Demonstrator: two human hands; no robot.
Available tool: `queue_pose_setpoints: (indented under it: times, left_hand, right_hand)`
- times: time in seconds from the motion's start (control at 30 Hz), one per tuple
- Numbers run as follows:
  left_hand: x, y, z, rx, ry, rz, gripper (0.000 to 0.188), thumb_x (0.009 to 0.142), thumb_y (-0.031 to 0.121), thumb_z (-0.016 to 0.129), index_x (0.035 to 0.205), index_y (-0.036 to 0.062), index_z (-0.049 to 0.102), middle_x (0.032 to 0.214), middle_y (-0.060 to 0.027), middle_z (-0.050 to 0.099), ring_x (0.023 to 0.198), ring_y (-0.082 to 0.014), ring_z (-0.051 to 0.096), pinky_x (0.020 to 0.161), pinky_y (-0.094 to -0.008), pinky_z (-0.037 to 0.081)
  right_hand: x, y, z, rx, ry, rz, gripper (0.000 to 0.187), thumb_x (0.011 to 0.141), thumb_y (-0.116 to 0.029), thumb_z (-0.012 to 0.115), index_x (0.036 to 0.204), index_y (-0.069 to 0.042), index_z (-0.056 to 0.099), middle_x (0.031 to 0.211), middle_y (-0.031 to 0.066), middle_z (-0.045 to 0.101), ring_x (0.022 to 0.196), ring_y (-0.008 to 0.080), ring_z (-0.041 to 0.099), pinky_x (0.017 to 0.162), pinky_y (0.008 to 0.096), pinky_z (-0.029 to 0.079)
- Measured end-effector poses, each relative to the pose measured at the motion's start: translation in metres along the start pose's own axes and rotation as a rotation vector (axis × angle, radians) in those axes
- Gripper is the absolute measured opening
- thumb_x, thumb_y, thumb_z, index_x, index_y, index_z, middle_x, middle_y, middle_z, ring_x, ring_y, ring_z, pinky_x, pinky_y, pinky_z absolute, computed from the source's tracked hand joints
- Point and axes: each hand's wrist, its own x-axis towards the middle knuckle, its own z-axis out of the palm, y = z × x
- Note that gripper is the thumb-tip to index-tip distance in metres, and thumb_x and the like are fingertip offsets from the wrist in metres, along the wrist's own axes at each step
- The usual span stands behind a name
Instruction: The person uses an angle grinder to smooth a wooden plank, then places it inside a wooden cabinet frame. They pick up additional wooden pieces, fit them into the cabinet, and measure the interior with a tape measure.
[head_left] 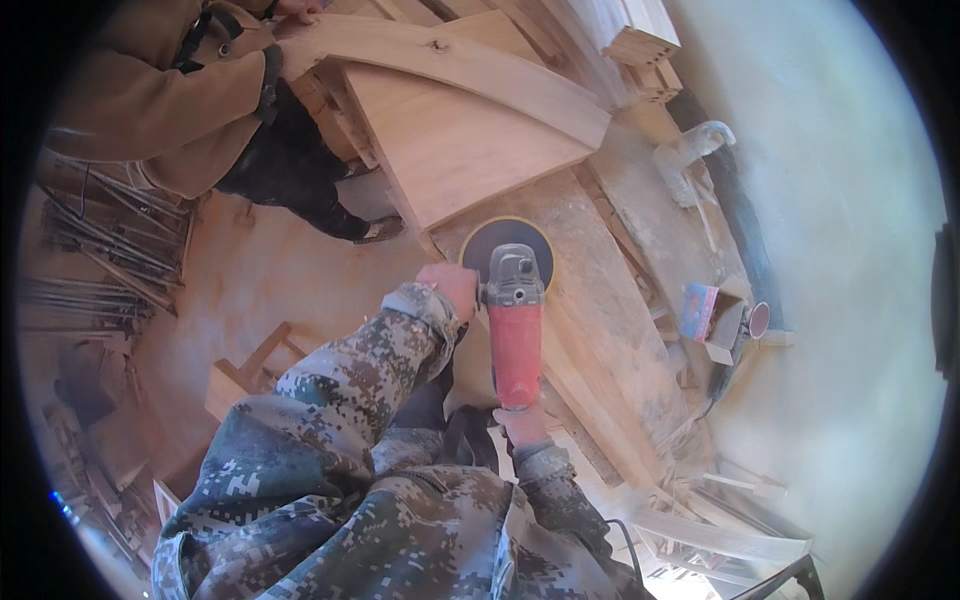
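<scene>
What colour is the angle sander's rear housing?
The rear housing is red, shown in the head view.

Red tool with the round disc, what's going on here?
A person in camouflage has the red power tool: left grip beside its head, right grip at its back end. Its dark disc is near a flat wooden panel; I can't tell if it's spinning. A brown-coated co-worker holds one end of a curved board over the panel.

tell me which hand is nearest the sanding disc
The wearer's left hand, close beside the sanding disc; the right hand is at the angle sander's rear end, and the co-worker's hands are farther off, by a long board.
</scene>
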Motion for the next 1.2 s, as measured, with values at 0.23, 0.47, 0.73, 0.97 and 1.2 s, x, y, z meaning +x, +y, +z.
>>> queue_pose_setpoints:
  times: [0.23, 0.47, 0.73, 0.97, 1.2]
  left_hand:
    - [0.010, 0.016, -0.006, -0.009, -0.074, 0.154, 0.024, 0.086, 0.018, 0.062, 0.100, 0.0070, 0.079, 0.099, -0.0192, 0.076, 0.098, -0.0351, 0.074, 0.087, -0.0459, 0.059]
    - [0.028, -0.002, 0.007, 0.053, 0.051, 0.113, 0.024, 0.079, 0.019, 0.066, 0.096, 0.0084, 0.079, 0.093, -0.0208, 0.075, 0.090, -0.0367, 0.075, 0.081, -0.0472, 0.060]
    - [0.008, 0.096, 0.067, 0.145, -0.100, 0.238, 0.027, 0.082, 0.034, 0.066, 0.095, 0.0128, 0.076, 0.088, -0.0187, 0.074, 0.085, -0.0392, 0.073, 0.078, -0.0506, 0.059]
    - [0.001, 0.098, 0.095, 0.275, -0.038, 0.410, 0.026, 0.079, 0.033, 0.070, 0.091, 0.0105, 0.076, 0.087, -0.0196, 0.074, 0.085, -0.0392, 0.073, 0.077, -0.0512, 0.058]
    - [-0.007, 0.193, 0.113, 0.197, 0.099, 0.693, 0.027, 0.079, 0.035, 0.072, 0.088, 0.0099, 0.077, 0.092, -0.0173, 0.075, 0.092, -0.0364, 0.074, 0.082, -0.0478, 0.058]
  right_hand:
    - [-0.024, -0.017, 0.007, 0.017, 0.009, -0.003, 0.019, 0.077, 0.003, 0.071, 0.093, -0.005, 0.065, 0.072, 0.0014, 0.062, 0.056, 0.0137, 0.060, 0.050, 0.0308, 0.047]
    - [-0.006, -0.003, 0.019, -0.215, 0.013, 0.040, 0.016, 0.077, -0.008, 0.077, 0.091, -0.003, 0.069, 0.078, 0.0088, 0.069, 0.068, 0.0203, 0.066, 0.060, 0.0350, 0.051]
    - [-0.079, 0.052, -0.033, -0.154, 0.238, 0.131, 0.038, 0.072, -0.023, 0.080, 0.101, 0.002, 0.073, 0.094, 0.0244, 0.075, 0.099, 0.0385, 0.073, 0.084, 0.0441, 0.057]
    - [-0.097, 0.102, 0.009, -0.049, 0.378, 0.067, 0.037, 0.072, -0.016, 0.078, 0.105, 0.001, 0.072, 0.097, 0.0167, 0.076, 0.093, 0.0277, 0.074, 0.081, 0.0400, 0.058]
    - [-0.086, 0.138, -0.010, 0.288, 0.545, 0.021, 0.012, 0.073, -0.005, 0.073, 0.083, -0.005, 0.067, 0.069, 0.0067, 0.065, 0.059, 0.0193, 0.064, 0.053, 0.0357, 0.051]
